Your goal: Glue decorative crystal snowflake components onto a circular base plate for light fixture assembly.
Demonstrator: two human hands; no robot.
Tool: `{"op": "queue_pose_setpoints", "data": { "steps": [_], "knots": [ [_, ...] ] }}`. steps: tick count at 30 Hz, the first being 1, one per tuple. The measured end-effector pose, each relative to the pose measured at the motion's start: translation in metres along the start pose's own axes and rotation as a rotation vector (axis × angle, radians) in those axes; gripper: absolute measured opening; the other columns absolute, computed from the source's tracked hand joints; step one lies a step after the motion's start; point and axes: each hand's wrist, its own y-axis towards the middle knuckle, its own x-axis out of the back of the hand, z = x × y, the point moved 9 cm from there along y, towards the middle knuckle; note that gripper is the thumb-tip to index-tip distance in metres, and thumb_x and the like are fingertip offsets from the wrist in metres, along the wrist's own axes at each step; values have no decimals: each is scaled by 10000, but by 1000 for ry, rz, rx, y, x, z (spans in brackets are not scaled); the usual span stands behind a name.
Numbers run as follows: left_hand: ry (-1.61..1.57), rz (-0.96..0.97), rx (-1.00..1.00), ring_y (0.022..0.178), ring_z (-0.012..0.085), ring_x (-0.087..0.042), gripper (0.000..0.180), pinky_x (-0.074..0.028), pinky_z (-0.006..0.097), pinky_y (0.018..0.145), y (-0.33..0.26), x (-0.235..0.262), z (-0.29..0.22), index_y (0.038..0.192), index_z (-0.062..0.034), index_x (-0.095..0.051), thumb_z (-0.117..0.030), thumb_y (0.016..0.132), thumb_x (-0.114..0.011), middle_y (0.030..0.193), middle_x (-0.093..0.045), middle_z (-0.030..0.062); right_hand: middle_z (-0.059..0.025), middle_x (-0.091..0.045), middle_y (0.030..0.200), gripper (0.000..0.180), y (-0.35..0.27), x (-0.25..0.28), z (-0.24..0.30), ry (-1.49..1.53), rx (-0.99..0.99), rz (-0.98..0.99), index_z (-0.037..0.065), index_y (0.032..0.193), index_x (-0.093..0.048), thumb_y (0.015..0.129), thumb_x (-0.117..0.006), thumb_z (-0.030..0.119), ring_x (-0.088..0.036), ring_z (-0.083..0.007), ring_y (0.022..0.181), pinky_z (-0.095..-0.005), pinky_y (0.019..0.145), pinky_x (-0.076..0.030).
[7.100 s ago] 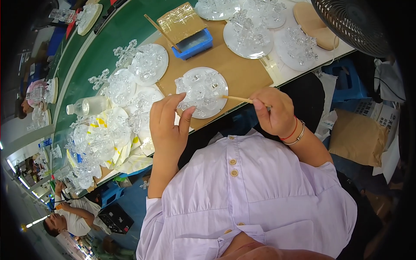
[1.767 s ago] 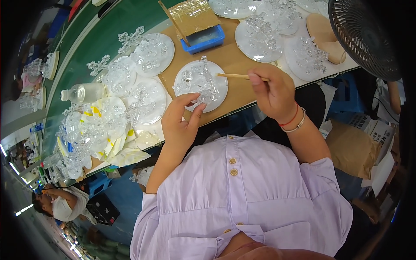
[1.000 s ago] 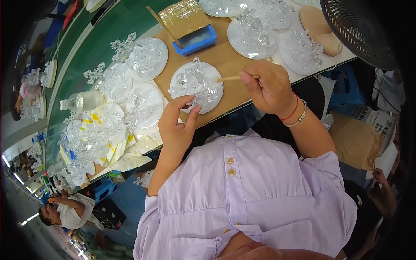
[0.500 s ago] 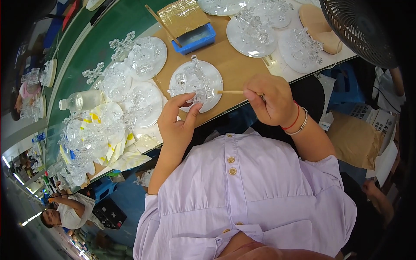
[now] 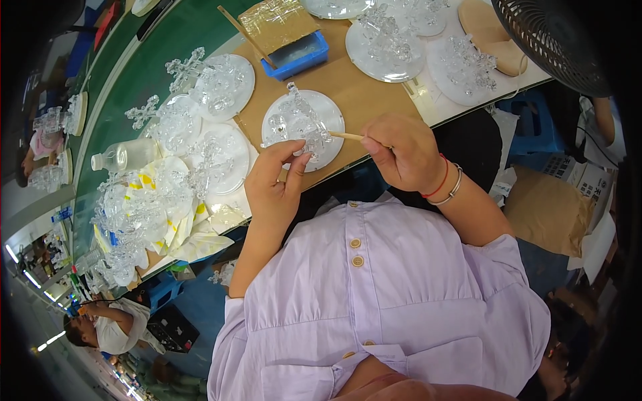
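Observation:
A round white disc (image 5: pixel 332 115) lies on the brown board in front of me, with a clear plastic ornament (image 5: pixel 297 120) standing on it. At its near side, my left hand (image 5: pixel 275 184) pinches a lower part of the ornament between thumb and forefinger. My right hand (image 5: pixel 404 154) is closed round a thin wooden stick (image 5: pixel 348 136). The stick points left, and its tip is at the ornament's right side; whether it touches is too small to tell.
A blue tub (image 5: pixel 299 60) with a tape-covered flap stands behind the disc, a wooden stick leaning on it. More discs with clear ornaments (image 5: pixel 224 87) crowd left and back right. A clear bottle (image 5: pixel 127 155) lies at left. A black fan (image 5: pixel 552 43) is at far right.
My right hand has moved a little left, bringing the stick's tip further in against the ornament. My left hand keeps its pinch in nearly the same place.

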Motion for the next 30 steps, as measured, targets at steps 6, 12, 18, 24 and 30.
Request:
{"op": "queue_pose_setpoints", "data": {
  "steps": [6, 12, 18, 24, 30],
  "knots": [
    [-10, 17, -2, 785, 199, -674, 186, -529, 280, 701, 1, 1, -1, 1001, -32, -675, -22, 821, -719, 941, -687, 104, -131, -624, 779, 77, -11, 6, -9, 28, -86, 61, 11, 937, -536, 893, -600, 3, -604, -273, 631, -321, 559, -479],
    [5, 5, -39, 785, 203, -669, 183, -526, 281, 700, 3, 3, -3, 982, -31, -682, -6, 806, -725, 940, -690, 103, -135, -619, 772, 57, -4, 21, -9, -52, -62, -19, 7, 938, -529, 908, -577, 2, -609, -274, 639, -316, 565, -487],
    [-20, -32, -55, 739, 192, -664, 163, -524, 276, 667, 4, -3, -8, 952, -26, -686, -13, 797, -735, 893, -692, 98, -125, -622, 777, 68, -8, 18, -5, -59, -40, 63, 7, 947, -529, 900, -577, -7, -589, -269, 612, -317, 546, -473],
    [29, -24, -127, 701, 196, -663, 157, -519, 273, 629, 6, -9, -21, 939, -25, -680, -20, 793, -738, 874, -689, 106, -123, -619, 779, 78, -11, 24, -1, -41, -34, 13, 5, 947, -529, 889, -578, -9, -573, -264, 591, -321, 532, -461],
    [44, -15, -158, 699, 201, -661, 158, -516, 276, 622, 6, -11, -23, 941, -28, -677, -20, 794, -735, 873, -687, 105, -118, -617, 769, 57, -9, 22, 5, -55, -12, 78, 7, 928, -530, 890, -570, -3, -565, -261, 575, -321, 522, -452]
  ]
}}
